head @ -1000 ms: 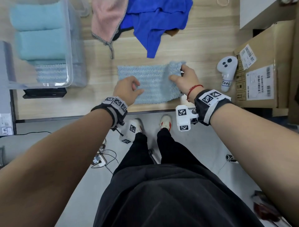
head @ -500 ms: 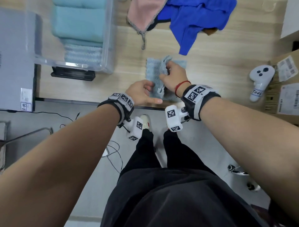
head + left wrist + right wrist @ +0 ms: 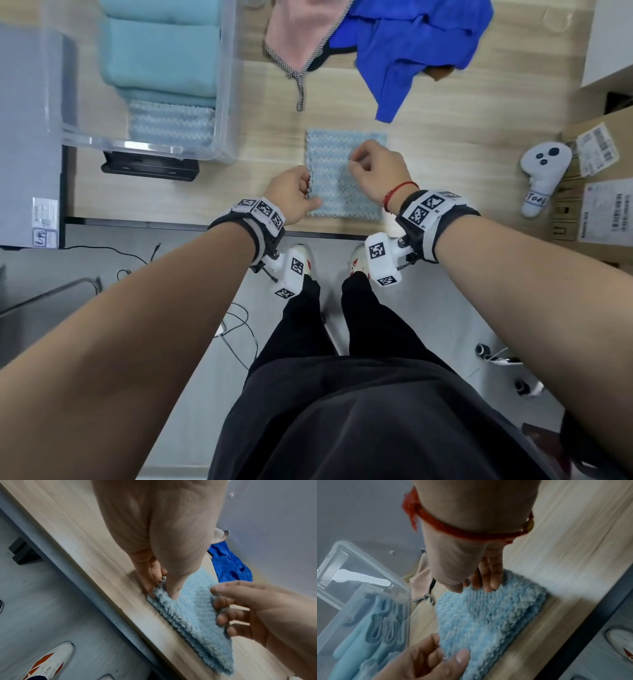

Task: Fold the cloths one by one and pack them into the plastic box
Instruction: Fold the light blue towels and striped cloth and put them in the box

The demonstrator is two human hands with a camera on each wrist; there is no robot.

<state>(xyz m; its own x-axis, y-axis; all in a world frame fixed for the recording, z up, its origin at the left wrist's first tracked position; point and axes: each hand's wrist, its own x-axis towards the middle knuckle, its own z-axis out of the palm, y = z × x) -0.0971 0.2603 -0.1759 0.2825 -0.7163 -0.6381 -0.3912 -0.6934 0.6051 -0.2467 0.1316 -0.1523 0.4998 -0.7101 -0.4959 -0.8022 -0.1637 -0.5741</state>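
Crowding the far side of the table (image 3: 274,113): a pink cloth (image 3: 298,31), a blue cloth (image 3: 411,44) and the clear plastic box (image 3: 226,85) holding folded teal cloths. Nearer the edge lies the fluffy, squarish folded light-blue cloth (image 3: 339,178). Left hand (image 3: 291,195) pinches its left edge, thumb on top; right hand (image 3: 373,168) presses curled fingertips onto its right side.

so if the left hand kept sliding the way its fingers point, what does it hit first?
The left hand pinches the light blue cloth's left edge, fingers pointing right. Straight on, it would probably meet the right hand resting on that cloth; depth is unclear.
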